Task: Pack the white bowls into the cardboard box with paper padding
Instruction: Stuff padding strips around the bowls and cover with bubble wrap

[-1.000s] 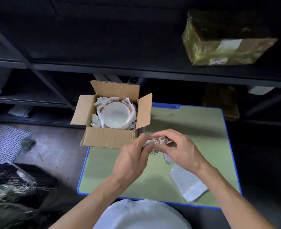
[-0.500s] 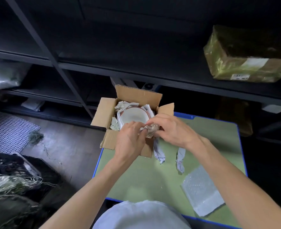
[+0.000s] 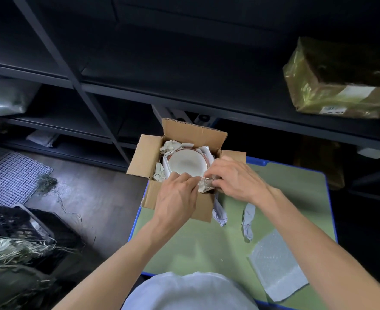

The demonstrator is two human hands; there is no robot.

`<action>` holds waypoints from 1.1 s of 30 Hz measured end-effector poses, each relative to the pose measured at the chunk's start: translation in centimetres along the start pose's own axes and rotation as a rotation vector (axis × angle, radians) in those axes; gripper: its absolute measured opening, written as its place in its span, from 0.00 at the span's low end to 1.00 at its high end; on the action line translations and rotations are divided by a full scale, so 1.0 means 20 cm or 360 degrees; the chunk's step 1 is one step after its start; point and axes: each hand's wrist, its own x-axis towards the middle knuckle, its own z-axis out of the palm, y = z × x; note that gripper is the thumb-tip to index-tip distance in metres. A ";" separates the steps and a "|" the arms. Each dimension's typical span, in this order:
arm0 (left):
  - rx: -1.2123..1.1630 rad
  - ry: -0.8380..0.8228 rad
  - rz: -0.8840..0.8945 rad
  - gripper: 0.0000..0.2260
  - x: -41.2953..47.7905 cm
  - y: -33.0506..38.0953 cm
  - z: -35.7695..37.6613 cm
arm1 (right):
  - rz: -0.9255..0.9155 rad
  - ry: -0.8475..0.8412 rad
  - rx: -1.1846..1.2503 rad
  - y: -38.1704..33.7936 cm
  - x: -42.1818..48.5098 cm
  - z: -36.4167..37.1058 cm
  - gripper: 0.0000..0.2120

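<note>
the big dark shelves stand behind the cardboard box and run far out to both sides of it. the box sits on the far left corner of a green mat with a blue edge, and the mat reaches from the box toward the person, whose white top shows at the near edge. on the floor, well to the left of the box and nearer the person, is a black crate with dry straw on it. up on a shelf, far to the right of the box, lies a parcel in shiny yellow wrap. a white mesh sheet lies on the floor to the left of the box. a sheet of bubble wrap lies on the mat, to the right of the box and nearer the person. the box has all its flaps open. the left hand is over the near wall of the box, fingers curled, pinching a wad of paper. the right hand is at the near right corner of the box, fingers bent round the same wad from the other side. the white bowl sits inside the box, open side up, just behind the wad. crumpled paper padding is packed round the bowl, between it and the box walls. two paper strips lie on the mat just right of the box, one of them touching the box's near right corner.
</note>
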 end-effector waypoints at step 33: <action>-0.0369 -0.0370 -0.0455 0.05 0.17 0.01 0.01 | -0.0081 -0.0008 -0.0448 -0.04 -0.01 0.00 0.09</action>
